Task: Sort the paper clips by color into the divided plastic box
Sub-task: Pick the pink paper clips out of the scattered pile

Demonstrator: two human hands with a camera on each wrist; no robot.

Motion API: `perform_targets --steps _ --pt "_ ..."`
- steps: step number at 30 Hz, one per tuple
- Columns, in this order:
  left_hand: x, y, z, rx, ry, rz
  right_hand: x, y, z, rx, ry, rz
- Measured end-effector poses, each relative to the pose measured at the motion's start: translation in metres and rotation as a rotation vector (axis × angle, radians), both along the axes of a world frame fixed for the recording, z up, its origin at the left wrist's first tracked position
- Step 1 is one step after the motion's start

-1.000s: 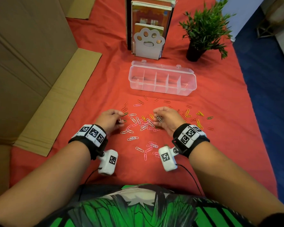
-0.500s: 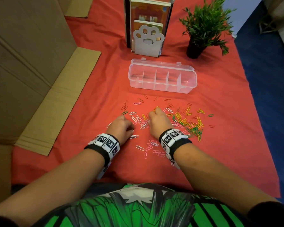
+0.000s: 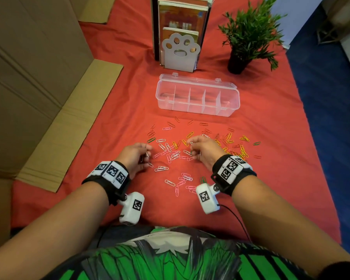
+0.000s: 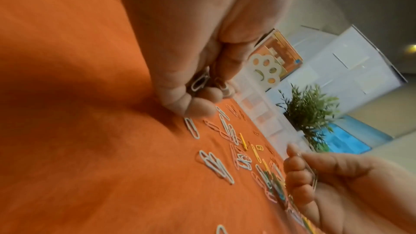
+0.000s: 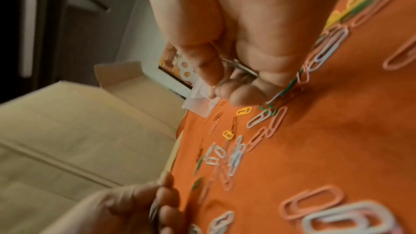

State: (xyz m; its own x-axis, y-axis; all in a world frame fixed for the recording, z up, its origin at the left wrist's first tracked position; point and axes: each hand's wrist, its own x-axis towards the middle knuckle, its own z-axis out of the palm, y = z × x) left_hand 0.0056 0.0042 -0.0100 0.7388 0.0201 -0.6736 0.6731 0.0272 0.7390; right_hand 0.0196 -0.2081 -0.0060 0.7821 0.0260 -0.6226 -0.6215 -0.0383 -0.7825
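Thin wire paper clips [image 3: 175, 153], white, pink, yellow, green and red, lie scattered on the red cloth [image 3: 271, 178] just before the clear divided box [image 3: 198, 107], while left hand [image 3: 134, 156] and right hand [image 3: 203, 148] each curl around gathered white clips.

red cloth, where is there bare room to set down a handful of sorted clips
Bare red cloth lies between the cardboard flap and the scattered paper clips, and right of the divided plastic box toward the cloth's edge. It is crowded between the left hand and right hand.
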Motion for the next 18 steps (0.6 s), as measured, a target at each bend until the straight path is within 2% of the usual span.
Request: perform_targets --steps 2,3,4,6,8,9,11,14,18 --pt "-0.001 0.001 0.005 -0.127 0.101 0.112 -0.003 0.005 0.005 0.177 0.085 -0.113" --pt "-0.001 0.0 0.005 -0.15 0.126 0.14 -0.003 0.007 0.005 0.174 0.094 -0.117" --pt "-0.002 -0.001 0.004 -0.124 0.125 0.13 -0.003 0.009 0.006 0.087 0.068 -0.059" --pt "-0.003 -0.003 0.001 0.101 0.013 -0.045 -0.003 0.013 0.003 -0.288 -0.069 0.209" --pt "-0.003 -0.001 -0.003 0.482 -0.2 -0.382 -0.004 0.019 0.0 -0.624 -0.243 0.484" --pt "-0.004 0.0 -0.003 0.655 -0.294 -0.544 -0.005 0.022 -0.003 -0.728 -0.309 0.582" --pt "-0.008 0.006 -0.01 0.874 -0.398 -0.713 -0.009 0.027 -0.009 -0.855 -0.417 0.714" --pt "-0.012 0.01 -0.016 0.915 -0.447 -0.736 -0.014 0.031 -0.017 -0.977 -0.54 0.795" --pt "-0.014 0.009 -0.021 0.908 -0.458 -0.809 -0.018 0.034 -0.018 -1.044 -0.593 0.825"
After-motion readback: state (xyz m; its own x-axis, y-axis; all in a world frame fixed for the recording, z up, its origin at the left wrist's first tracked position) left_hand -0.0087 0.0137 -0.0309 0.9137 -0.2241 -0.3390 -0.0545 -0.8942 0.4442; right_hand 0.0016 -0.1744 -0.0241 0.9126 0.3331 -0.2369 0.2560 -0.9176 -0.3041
